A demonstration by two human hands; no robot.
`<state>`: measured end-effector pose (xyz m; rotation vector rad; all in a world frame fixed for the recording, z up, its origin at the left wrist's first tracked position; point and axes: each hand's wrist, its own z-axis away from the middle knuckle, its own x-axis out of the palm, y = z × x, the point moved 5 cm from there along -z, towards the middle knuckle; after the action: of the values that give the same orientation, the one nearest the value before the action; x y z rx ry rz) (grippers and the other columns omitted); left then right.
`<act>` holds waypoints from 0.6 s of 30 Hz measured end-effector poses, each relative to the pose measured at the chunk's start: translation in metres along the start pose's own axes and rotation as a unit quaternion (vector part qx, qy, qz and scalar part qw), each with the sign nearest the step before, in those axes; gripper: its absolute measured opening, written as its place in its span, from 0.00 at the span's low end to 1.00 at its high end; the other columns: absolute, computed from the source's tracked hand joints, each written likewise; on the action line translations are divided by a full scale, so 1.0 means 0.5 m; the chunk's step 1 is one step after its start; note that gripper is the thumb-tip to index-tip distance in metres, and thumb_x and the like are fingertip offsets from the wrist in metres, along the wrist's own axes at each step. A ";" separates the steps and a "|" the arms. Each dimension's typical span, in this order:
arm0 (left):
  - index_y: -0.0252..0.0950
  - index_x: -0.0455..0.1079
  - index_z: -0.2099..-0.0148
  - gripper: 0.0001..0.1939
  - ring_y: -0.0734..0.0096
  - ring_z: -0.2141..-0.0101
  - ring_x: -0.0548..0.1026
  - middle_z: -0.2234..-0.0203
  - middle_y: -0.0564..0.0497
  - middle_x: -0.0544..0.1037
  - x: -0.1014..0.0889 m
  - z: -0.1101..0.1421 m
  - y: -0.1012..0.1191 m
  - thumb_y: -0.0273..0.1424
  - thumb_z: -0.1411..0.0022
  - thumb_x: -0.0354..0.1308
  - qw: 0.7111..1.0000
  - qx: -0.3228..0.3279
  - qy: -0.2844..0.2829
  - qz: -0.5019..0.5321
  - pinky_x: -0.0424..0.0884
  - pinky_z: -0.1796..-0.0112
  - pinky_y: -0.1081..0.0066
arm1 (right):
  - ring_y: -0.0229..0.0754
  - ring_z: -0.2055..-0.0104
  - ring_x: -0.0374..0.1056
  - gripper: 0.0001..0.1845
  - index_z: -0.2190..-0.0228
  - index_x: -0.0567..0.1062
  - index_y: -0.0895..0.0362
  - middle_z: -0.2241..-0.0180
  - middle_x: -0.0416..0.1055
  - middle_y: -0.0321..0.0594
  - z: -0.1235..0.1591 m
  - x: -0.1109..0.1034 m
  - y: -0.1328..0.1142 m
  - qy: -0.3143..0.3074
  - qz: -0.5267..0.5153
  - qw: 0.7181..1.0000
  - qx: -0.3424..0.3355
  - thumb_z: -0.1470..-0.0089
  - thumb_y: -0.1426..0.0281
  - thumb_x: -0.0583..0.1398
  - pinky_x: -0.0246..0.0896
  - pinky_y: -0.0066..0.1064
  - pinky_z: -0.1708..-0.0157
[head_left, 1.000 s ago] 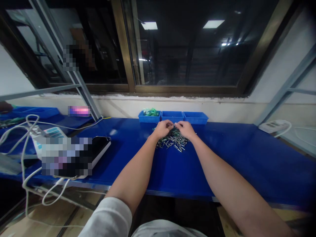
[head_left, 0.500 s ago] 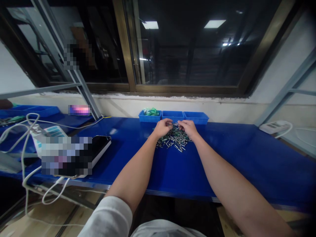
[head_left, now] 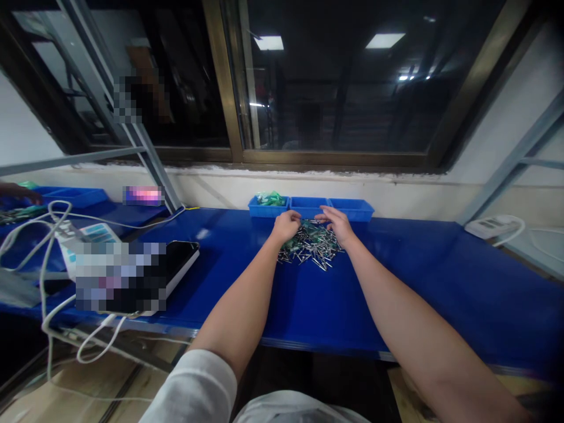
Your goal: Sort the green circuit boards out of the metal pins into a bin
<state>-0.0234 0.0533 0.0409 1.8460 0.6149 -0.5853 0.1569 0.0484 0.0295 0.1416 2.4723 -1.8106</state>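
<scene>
Two hands flank a pile of metal pins [head_left: 318, 247] on the blue surface [head_left: 308, 305]: the left hand [head_left: 287, 228] at nine o'clock, fingers curled, grip unclear; the right [head_left: 337, 225] at two o'clock, fingers loosely spread, contents unclear.

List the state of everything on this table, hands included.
Left hand: fingers curled, grip unclear
Right hand: open
Metal pieces: loosely heaped
Left bin: holding green pieces
Middle bin, right bin: upright, open-topped
Phone: face up, partly blurred
</scene>
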 end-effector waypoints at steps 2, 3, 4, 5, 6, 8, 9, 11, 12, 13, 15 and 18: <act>0.37 0.74 0.61 0.14 0.66 0.63 0.74 0.67 0.51 0.78 0.005 0.004 0.005 0.27 0.51 0.55 0.998 0.009 -0.046 -0.031 0.67 0.60 0.71 | 0.42 0.66 0.68 0.31 0.56 0.71 0.59 0.65 0.75 0.44 0.002 0.000 -0.001 0.003 0.005 1.000 -0.004 0.57 0.51 0.56 0.53 0.26 0.78; 0.39 0.75 0.62 0.13 0.66 0.63 0.74 0.68 0.52 0.78 0.008 0.007 0.009 0.27 0.53 0.56 0.996 0.014 -0.070 -0.048 0.66 0.59 0.70 | 0.42 0.66 0.67 0.30 0.58 0.72 0.60 0.66 0.75 0.44 0.003 0.002 -0.002 0.002 0.008 1.000 -0.007 0.57 0.52 0.56 0.54 0.26 0.78; 0.40 0.75 0.63 0.13 0.65 0.63 0.74 0.68 0.53 0.78 0.010 0.010 0.012 0.28 0.54 0.57 0.994 0.018 -0.090 -0.064 0.66 0.59 0.69 | 0.42 0.67 0.67 0.28 0.60 0.73 0.60 0.67 0.75 0.44 0.004 0.003 -0.003 0.000 0.012 1.000 -0.010 0.57 0.52 0.57 0.55 0.27 0.77; 0.41 0.75 0.64 0.12 0.64 0.63 0.73 0.69 0.54 0.78 0.011 0.014 0.016 0.29 0.55 0.58 0.991 0.023 -0.106 -0.079 0.65 0.58 0.68 | 0.41 0.67 0.67 0.27 0.61 0.73 0.60 0.68 0.75 0.44 0.005 0.006 -0.004 -0.004 0.017 1.000 -0.015 0.57 0.53 0.57 0.56 0.27 0.75; 0.42 0.75 0.65 0.12 0.64 0.63 0.73 0.70 0.54 0.78 0.012 0.018 0.020 0.31 0.55 0.59 0.988 0.029 -0.117 -0.093 0.65 0.57 0.67 | 0.41 0.67 0.67 0.26 0.63 0.74 0.60 0.69 0.75 0.43 0.006 0.008 -0.006 -0.008 0.024 0.999 -0.020 0.57 0.53 0.58 0.57 0.28 0.74; 0.43 0.76 0.66 0.10 0.63 0.64 0.73 0.71 0.55 0.78 0.014 0.026 0.030 0.33 0.55 0.59 0.984 0.044 -0.131 -0.111 0.63 0.57 0.65 | 0.41 0.68 0.67 0.23 0.67 0.75 0.60 0.71 0.75 0.42 0.006 0.011 -0.009 -0.013 0.045 0.998 -0.033 0.57 0.54 0.58 0.58 0.29 0.71; 0.44 0.76 0.66 0.10 0.63 0.64 0.73 0.71 0.55 0.78 0.016 0.030 0.035 0.34 0.55 0.59 0.982 0.054 -0.137 -0.115 0.63 0.56 0.64 | 0.41 0.69 0.67 0.22 0.69 0.75 0.60 0.72 0.74 0.42 0.007 0.012 -0.010 -0.012 0.060 0.997 -0.040 0.57 0.54 0.58 0.58 0.30 0.69; 0.44 0.76 0.67 0.10 0.63 0.63 0.73 0.71 0.55 0.78 0.021 0.035 0.044 0.35 0.54 0.59 0.978 0.073 -0.149 -0.125 0.62 0.56 0.64 | 0.41 0.70 0.66 0.20 0.74 0.76 0.59 0.74 0.74 0.41 0.007 0.012 -0.013 -0.009 0.094 0.994 -0.053 0.56 0.54 0.58 0.58 0.31 0.68; 0.44 0.76 0.67 0.09 0.62 0.63 0.73 0.70 0.55 0.78 0.025 0.037 0.046 0.35 0.54 0.59 0.976 0.081 -0.153 -0.134 0.61 0.56 0.64 | 0.41 0.70 0.66 0.20 0.76 0.75 0.59 0.75 0.74 0.40 0.007 0.012 -0.013 -0.008 0.109 0.992 -0.058 0.56 0.54 0.58 0.58 0.31 0.68; 0.44 0.76 0.68 0.08 0.62 0.62 0.73 0.70 0.54 0.78 0.028 0.038 0.048 0.34 0.54 0.59 0.973 0.088 -0.156 -0.143 0.61 0.56 0.64 | 0.41 0.71 0.66 0.20 0.77 0.75 0.59 0.76 0.73 0.40 0.007 0.012 -0.014 -0.007 0.121 0.991 -0.063 0.56 0.54 0.58 0.57 0.31 0.68; 0.44 0.76 0.70 0.07 0.60 0.62 0.72 0.70 0.53 0.78 0.034 0.038 0.048 0.34 0.53 0.58 0.969 0.098 -0.160 -0.160 0.60 0.55 0.62 | 0.40 0.72 0.65 0.20 0.78 0.75 0.58 0.77 0.73 0.39 0.008 0.014 -0.015 -0.010 0.137 0.988 -0.069 0.55 0.53 0.57 0.57 0.30 0.69; 0.42 0.76 0.71 0.06 0.59 0.62 0.72 0.71 0.51 0.78 0.041 0.036 0.045 0.33 0.52 0.58 0.967 0.096 -0.167 -0.169 0.59 0.55 0.61 | 0.39 0.74 0.64 0.21 0.77 0.75 0.58 0.78 0.72 0.38 0.012 0.016 -0.016 -0.013 0.152 0.986 -0.068 0.55 0.53 0.57 0.55 0.29 0.72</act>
<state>0.0048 0.0321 0.0370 1.7726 0.6656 -1.1915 0.1479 0.0405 0.0341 0.4567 2.3897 -1.5072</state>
